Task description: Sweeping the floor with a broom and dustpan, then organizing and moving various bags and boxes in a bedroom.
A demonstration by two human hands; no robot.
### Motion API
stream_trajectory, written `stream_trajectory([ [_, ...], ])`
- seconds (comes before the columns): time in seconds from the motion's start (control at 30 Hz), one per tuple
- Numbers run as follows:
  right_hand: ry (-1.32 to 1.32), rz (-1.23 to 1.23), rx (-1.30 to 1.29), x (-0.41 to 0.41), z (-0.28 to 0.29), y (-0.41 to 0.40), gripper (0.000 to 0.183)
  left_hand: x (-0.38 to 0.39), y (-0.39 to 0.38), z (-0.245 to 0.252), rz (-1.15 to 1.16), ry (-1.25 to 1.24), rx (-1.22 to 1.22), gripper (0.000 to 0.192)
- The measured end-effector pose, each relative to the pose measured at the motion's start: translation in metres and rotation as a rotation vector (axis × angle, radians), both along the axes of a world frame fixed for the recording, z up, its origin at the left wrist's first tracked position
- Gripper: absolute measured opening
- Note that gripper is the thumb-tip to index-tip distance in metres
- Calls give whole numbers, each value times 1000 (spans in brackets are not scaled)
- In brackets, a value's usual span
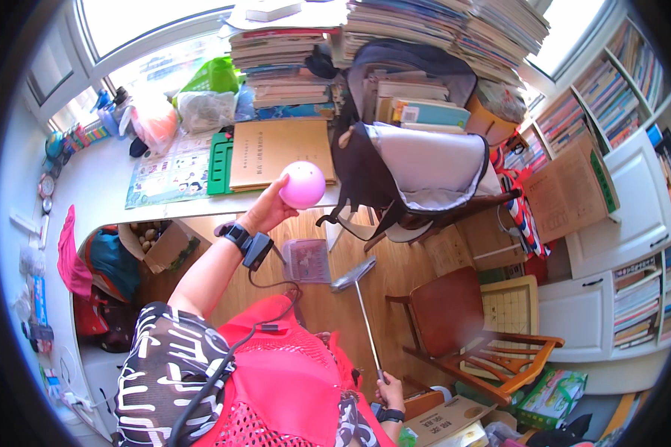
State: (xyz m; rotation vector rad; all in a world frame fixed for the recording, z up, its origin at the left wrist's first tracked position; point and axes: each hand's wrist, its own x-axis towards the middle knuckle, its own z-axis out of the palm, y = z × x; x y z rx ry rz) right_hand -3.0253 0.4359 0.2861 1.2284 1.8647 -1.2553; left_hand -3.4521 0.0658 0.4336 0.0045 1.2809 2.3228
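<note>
My left hand (269,207) holds a pink ball (302,185) up near the desk's front edge, beside a stack of brown paper folders (279,151). My right hand (390,391), low in the view, is closed around the handle of a long-handled broom (367,324). The broom's grey head (353,274) rests on the wooden floor, right of a translucent purple dustpan (306,261). A green plastic tray (220,163) lies left of the folders. An open dark backpack (419,162) with books in it stands to the right of the ball.
Tall stacks of books (282,61) line the window side of the white desk (106,184). A wooden chair (453,318) stands to the right on the floor, before white cabinets (576,313). Under the desk is an open cardboard box (165,251). A cable hangs from my left wrist.
</note>
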Motion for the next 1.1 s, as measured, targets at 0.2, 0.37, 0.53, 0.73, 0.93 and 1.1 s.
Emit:
stream_trajectory([
  [0.2,3,42,51,-8,4,-19,48,-35,-49,35,284,-1,25,75],
  [0.37,30,190,156,-28,30,-31,47,-73,-165,30,467,-2,-99,74],
  [0.53,-17,28,48,-29,8,-22,47,-96,-270,4,827,-154,-108,83],
  [0.73,-3,129,148,-42,24,-37,45,-100,-310,-23,1010,-166,-70,84],
  [0.93,42,230,168,-45,30,-45,43,-99,-302,-24,959,-130,-20,76],
  [1.1,23,246,201,-64,48,-61,36,-93,-341,-44,886,-202,50,75],
])
